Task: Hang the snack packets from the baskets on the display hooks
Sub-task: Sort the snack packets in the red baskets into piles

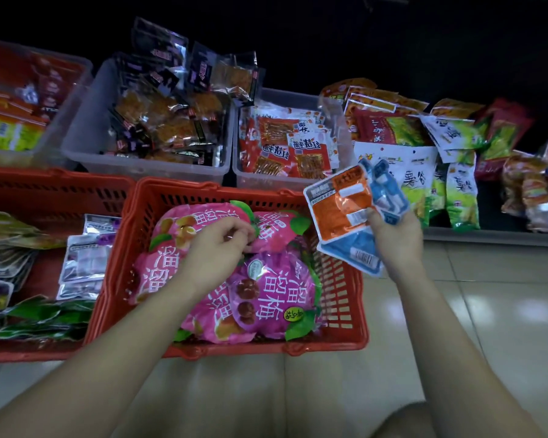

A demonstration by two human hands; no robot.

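One red basket [329, 345] holds heaped, slick pink packets [276, 298], the left hand [215, 248] pinching one's top edge, while the right hand [396, 238] clamps fanned orange and blue packets [342, 210], which may slip free during the tug.

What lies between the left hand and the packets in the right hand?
Head view: between left hand and held packets, a pink packet and the red basket's right wall.
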